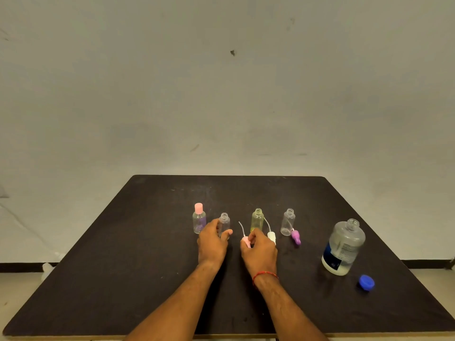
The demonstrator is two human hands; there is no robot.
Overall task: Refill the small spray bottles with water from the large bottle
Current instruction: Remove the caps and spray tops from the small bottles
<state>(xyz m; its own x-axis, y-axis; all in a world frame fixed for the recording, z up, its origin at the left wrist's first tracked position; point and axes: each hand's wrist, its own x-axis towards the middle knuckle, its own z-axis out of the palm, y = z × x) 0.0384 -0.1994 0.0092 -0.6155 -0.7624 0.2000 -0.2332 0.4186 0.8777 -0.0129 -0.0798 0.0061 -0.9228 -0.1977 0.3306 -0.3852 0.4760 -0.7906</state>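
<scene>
While an uncapped spray bottle point(224, 221) is being gripped by the left hand point(211, 242) and a pink spray head point(246, 241) pinched by the right hand point(259, 252), water point(341, 267) is being held in the large bottle point(344, 242) near the table's point(147, 242) right edge.

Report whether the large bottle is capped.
Uncapped: the large bottle's neck is bare; the blue cap lies beside it on the table.

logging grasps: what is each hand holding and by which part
The left hand grips the clear bottle round its body; the right hand pinches the pink spray head by its cap, tube free.
</scene>
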